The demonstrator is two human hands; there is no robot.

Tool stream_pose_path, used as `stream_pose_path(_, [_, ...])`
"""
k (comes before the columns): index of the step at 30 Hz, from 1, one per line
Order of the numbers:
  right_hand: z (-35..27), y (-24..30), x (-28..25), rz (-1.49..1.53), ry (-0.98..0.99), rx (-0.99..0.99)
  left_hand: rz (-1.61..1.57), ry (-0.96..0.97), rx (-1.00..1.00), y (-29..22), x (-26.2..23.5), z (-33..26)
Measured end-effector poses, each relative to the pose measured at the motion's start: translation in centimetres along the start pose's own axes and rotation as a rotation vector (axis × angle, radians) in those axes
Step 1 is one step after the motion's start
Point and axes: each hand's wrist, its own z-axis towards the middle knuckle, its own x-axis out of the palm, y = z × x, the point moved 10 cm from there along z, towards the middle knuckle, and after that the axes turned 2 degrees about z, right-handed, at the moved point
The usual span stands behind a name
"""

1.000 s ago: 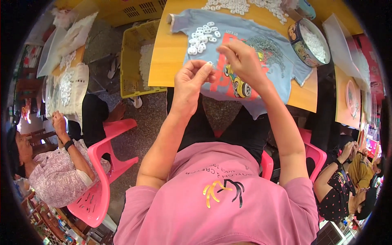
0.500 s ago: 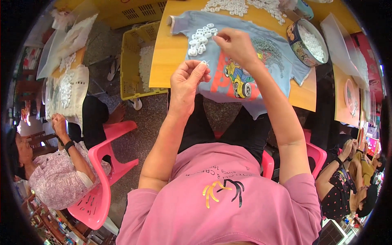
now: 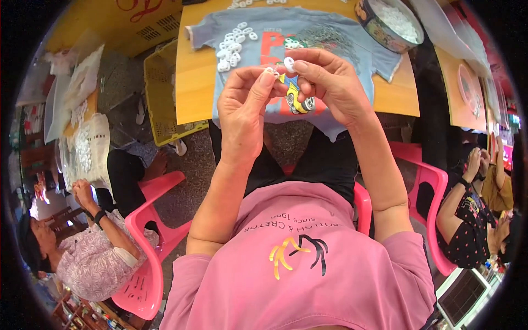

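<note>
Between the thumb and fingers of my left hand (image 3: 242,113) is a small white plastic piece (image 3: 273,71), mostly hidden by the fingertips. My right hand (image 3: 338,88) pinches a white oval plastic piece with holes (image 3: 289,64) by its edge. The two pieces are close together, right piece slightly higher; whether they touch, I cannot tell. Both hands are above a blue-grey T-shirt (image 3: 212,30) spread over the table. On its left part lies a loose pile of similar white oval pieces (image 3: 232,48). A tangle of thin dark metal pieces (image 3: 333,41) lies to the right.
A round patterned tin (image 3: 379,30) of white pieces stands at the table's (image 3: 190,82) far right. Left of the table is a yellow plastic crate (image 3: 160,93). A person (image 3: 99,247) sits on a pink chair (image 3: 157,242) at left; other people (image 3: 467,220) sit at right.
My right hand has come back from beside the pile toward my left hand, a white oval piece now plainly in its fingers. The view has shifted, so the table appears higher and farther left.
</note>
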Motion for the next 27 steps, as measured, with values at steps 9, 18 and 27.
stream_pose_path(9, [-2.0, 1.1, -1.3, -0.14, -0.049, -0.125, 0.016, 0.033, 0.028, 0.4, 1.7, -0.4])
stream_pose_path(18, [-2.7, 0.0, -1.7, 0.169, -0.037, -0.056, 0.132, 0.041, 0.008, 0.7, 2.4, -0.8])
stream_pose_path(27, [-3.2, 0.5, -0.6, 0.11, -0.009, -0.059, 0.137, 0.046, -0.036, 0.8, 3.3, -0.7])
